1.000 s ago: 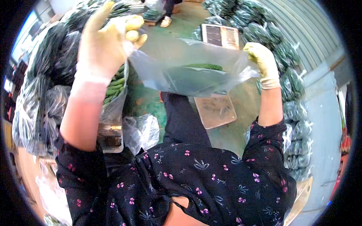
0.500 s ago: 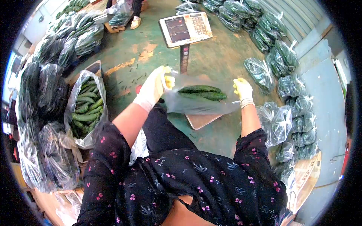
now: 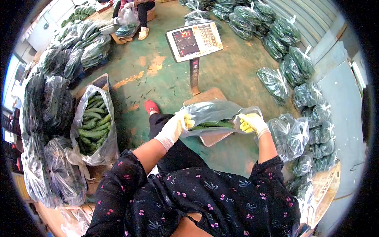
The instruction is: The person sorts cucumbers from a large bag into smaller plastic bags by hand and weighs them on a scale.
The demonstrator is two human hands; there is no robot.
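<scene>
A clear plastic bag [image 3: 215, 108] is stretched between my two gloved hands, over the platform [image 3: 215, 138] of a scale. Green cucumbers [image 3: 215, 124] lie inside it, partly hidden by the plastic. At the bag's left end, my left hand [image 3: 176, 128] has its fingers closed on the plastic. My right hand [image 3: 253, 124] grips the other end, by the bag's open mouth. Beyond them stands the scale's display [image 3: 194, 41], with red digits lit.
To the left, a large lined container [image 3: 112, 146] holds many loose cucumbers. Filled bags [image 3: 51, 166] are piled along the left; more tied bags [image 3: 296, 67] line the right wall. A red shoe [image 3: 151, 106] rests on the floor. At the back, another person [image 3: 144, 19] sits among bags.
Both hands have come down and nearer to my body with the bag. More plastic now covers the cucumbers, and the scale platform shows behind the bag. Red digits now show on the display.
</scene>
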